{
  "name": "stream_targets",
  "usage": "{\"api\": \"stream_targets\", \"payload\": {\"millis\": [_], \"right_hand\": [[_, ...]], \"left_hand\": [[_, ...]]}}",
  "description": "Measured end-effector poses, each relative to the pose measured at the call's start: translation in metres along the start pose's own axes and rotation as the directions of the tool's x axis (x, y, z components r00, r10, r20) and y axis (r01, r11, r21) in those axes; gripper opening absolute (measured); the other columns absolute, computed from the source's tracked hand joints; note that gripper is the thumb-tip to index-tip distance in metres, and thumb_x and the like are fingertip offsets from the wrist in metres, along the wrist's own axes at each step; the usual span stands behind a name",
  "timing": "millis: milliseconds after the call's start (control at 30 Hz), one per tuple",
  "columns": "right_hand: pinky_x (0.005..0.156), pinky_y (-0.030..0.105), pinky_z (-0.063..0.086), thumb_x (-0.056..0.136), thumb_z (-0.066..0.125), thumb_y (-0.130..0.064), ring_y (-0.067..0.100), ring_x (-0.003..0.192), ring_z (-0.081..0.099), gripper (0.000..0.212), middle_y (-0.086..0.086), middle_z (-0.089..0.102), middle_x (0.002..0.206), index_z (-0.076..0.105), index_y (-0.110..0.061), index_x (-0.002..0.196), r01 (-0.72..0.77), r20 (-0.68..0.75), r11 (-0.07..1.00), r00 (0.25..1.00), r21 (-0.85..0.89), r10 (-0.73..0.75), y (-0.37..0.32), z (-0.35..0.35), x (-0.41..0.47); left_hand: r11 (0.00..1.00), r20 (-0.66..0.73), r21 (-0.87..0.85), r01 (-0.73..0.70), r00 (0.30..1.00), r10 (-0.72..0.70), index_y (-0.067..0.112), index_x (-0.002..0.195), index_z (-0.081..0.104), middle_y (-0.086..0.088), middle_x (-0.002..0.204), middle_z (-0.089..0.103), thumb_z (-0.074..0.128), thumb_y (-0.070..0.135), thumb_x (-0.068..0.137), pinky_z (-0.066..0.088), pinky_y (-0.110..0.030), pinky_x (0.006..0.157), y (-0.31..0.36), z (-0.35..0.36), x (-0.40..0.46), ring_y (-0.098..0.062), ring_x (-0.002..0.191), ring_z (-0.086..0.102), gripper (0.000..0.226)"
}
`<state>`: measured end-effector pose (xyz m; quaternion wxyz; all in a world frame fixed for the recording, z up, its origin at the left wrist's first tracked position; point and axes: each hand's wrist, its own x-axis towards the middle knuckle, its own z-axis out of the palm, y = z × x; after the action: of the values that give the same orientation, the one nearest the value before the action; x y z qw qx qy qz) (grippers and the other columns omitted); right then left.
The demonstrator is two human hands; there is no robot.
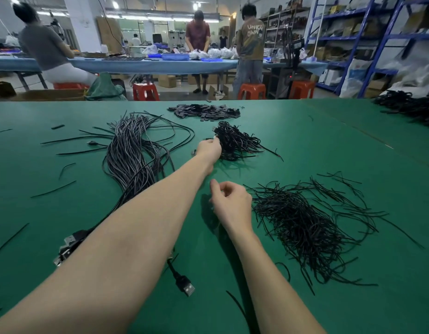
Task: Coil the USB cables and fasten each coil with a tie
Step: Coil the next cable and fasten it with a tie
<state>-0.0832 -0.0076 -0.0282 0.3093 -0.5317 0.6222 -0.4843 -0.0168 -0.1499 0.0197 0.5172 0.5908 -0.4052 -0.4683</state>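
A small factory assembly floor: a broad green worktop (pixel 329 145) carries a thick bundle of USB cables (pixel 131 160), loose heaps of black ties (pixel 302 222) and a pile of flat black strips (pixel 205 112). Across the aisle, workers stand and sit at a long blue-covered bench (pixel 146 65) laden with blue trays (pixel 175 56) and filled plastic bags (pixel 216 53). Red plastic stools (pixel 146 91) line the floor, with cardboard boxes (pixel 166 80) stowed beneath the bench. Blue steel racking (pixel 358 39) along the right wall holds cartons and stock, and strip lights (pixel 160 17) run overhead through the open hall.
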Motion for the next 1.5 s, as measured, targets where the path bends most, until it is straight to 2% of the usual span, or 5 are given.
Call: {"api": "stream_targets", "payload": {"millis": [267, 633, 1067, 1300, 1500], "right_hand": [[0.070, 0.033, 0.049, 0.092, 0.060, -0.035, 0.024, 0.074, 0.065, 0.035, 0.005, 0.070, 0.067, 0.070, -0.008, 0.073, 0.055, -0.006, 0.997, 0.998, -0.061, -0.055, -0.004, -0.002, -0.004], [0.070, 0.029, 0.043, 0.087, 0.064, -0.048, 0.022, 0.085, 0.064, 0.026, -0.004, 0.066, 0.076, 0.068, -0.025, 0.074, 0.314, 0.530, 0.809, 0.848, -0.497, -0.004, -0.038, -0.010, -0.022], [0.062, 0.025, 0.043, 0.077, 0.075, -0.039, 0.009, 0.075, 0.059, 0.023, -0.012, 0.063, 0.083, 0.054, -0.034, 0.071, 0.303, 0.601, 0.808, 0.795, -0.506, 0.078, -0.058, 0.009, -0.033], [0.058, 0.023, 0.054, 0.083, 0.067, -0.012, 0.012, 0.059, 0.071, 0.007, 0.005, 0.077, 0.072, 0.071, -0.018, 0.084, 0.086, 0.420, 0.987, 0.908, -0.139, -0.020, -0.066, -0.043, -0.013], [0.062, 0.021, 0.055, 0.096, 0.069, -0.029, 0.012, 0.064, 0.064, 0.017, 0.001, 0.074, 0.075, 0.068, -0.012, 0.100, -0.199, 0.377, 0.854, 0.926, 0.480, 0.005, -0.063, -0.054, -0.005]], "left_hand": [[0.985, 0.164, 0.109, -0.130, 0.980, 0.111, 0.010, 0.093, 0.068, -0.003, 0.094, 0.071, 0.056, 0.015, 0.099, 0.055, -0.018, 0.064, -0.013, -0.083, -0.088, -0.015, 0.077, 0.070, 0.014], [0.983, 0.208, 0.143, -0.115, 0.975, 0.084, 0.011, 0.087, 0.068, -0.004, 0.091, 0.073, 0.049, 0.018, 0.102, 0.056, -0.023, 0.070, -0.025, -0.125, -0.137, -0.015, 0.075, 0.069, 0.026], [0.979, 0.202, 0.127, -0.160, 0.970, 0.132, 0.011, 0.084, 0.068, -0.010, 0.094, 0.073, 0.050, 0.018, 0.102, 0.056, -0.023, 0.066, -0.025, -0.127, -0.135, -0.015, 0.071, 0.067, 0.027], [0.542, 0.468, 0.688, -0.482, 0.866, 0.176, 0.021, 0.102, 0.069, 0.004, 0.106, 0.069, 0.027, 0.040, 0.108, 0.045, -0.031, 0.091, -0.021, -0.125, -0.151, -0.018, 0.102, 0.061, 0.047], [0.686, 0.506, 0.467, -0.558, 0.805, 0.310, 0.019, 0.069, 0.045, 0.011, 0.059, 0.045, 0.032, 0.038, 0.108, 0.034, -0.032, 0.062, -0.005, -0.109, -0.161, -0.016, 0.060, 0.046, 0.046]]}}
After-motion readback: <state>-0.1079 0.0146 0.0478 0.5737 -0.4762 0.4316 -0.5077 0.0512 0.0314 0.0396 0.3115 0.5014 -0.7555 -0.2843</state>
